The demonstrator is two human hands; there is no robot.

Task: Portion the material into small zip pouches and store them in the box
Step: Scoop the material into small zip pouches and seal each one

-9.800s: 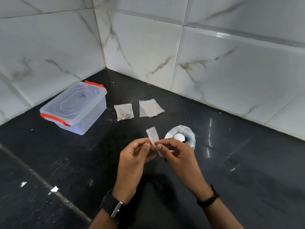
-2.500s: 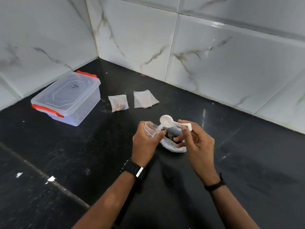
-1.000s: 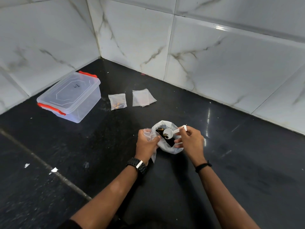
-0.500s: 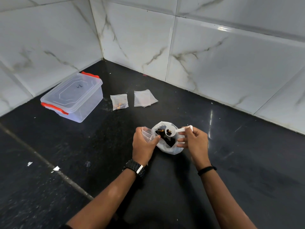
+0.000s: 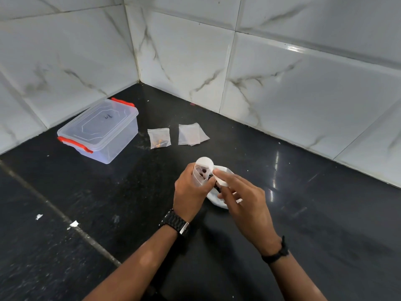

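Over the bag, left hand grips a pouch mouth-up so right hand, pinching the spoon, tips material in.

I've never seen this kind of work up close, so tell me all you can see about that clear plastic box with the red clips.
The clear plastic box with red clips is rectangular and see-through, with a translucent lid closed on top that bears a raised outline and a small dark mark. One red latch shows at each short end. It sits flat on the black countertop, at the far left near the white marble-look wall tiles. Nothing touches it; neither of the hands is near. I cannot make out any contents.
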